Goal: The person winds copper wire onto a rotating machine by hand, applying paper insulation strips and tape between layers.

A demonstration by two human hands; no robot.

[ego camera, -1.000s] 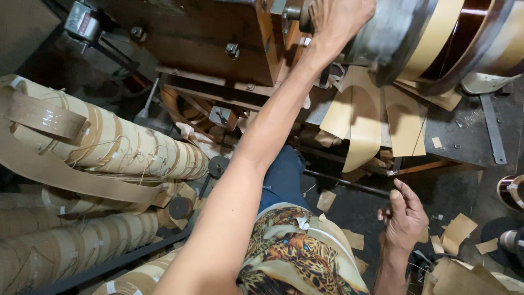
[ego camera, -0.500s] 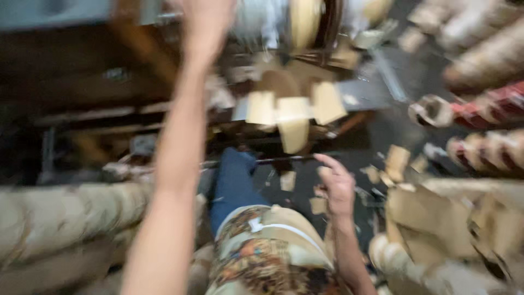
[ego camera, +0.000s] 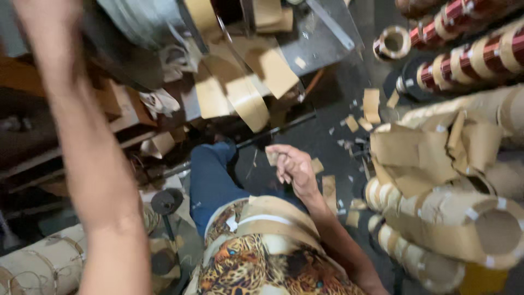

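My left arm [ego camera: 93,164] reaches up toward the top left corner, where my left hand [ego camera: 35,16] is blurred at the frame's edge beside the grey metal drum [ego camera: 136,27] of a machine; its grip cannot be made out. My right hand [ego camera: 292,166] hangs low over the dark floor with its fingers curled, pinching a small brown paper scrap [ego camera: 271,157]. Brown paper strips [ego camera: 240,93] hang from the machine above it. My knee in blue jeans [ego camera: 210,175] is just left of that hand.
Several paper-wrapped coils [ego camera: 447,218] are stacked at the right, with copper-wound coils [ego camera: 464,33] above them. Paper-wrapped rolls [ego camera: 38,267] lie at the bottom left. Paper offcuts [ego camera: 371,104] litter the floor. A metal plate [ego camera: 322,38] and a small black wheel [ego camera: 166,201] stand nearby.
The view has swung to the right, bringing the coils at the right into sight. My left hand has slid to the top left corner. My right hand has curled shut.
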